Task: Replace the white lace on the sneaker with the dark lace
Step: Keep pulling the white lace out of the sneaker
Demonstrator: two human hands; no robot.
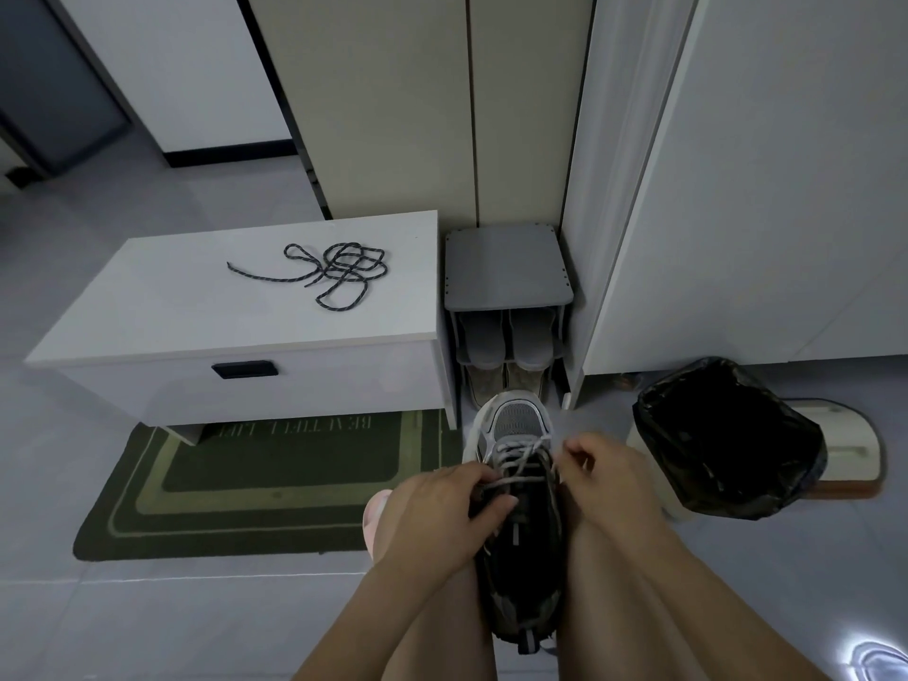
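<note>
The left hand (pixel 442 503) curls its fingers round the near sneaker (pixel 522 548) and the right hand (pixel 599 469) pinches its white lace (pixel 518 457), so a hard tug may jam it in an eyelet, while the dark lace (pixel 344 272), looped on the far-left counter (pixel 196 307), may knot.

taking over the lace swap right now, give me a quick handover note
Left hand: pinches the white lace at the sneaker's left eyelets.
Right hand: curled, pinches the same lace on the right side.
Sneaker: toe pointing away, held between the legs.
Dark lace: loose tangle on the white bench, untouched.
Done: rows nearest the ankle look unlaced.
Left: pull the white lace out of the toe-end rows, then thread the dark lace and tie it.
</note>
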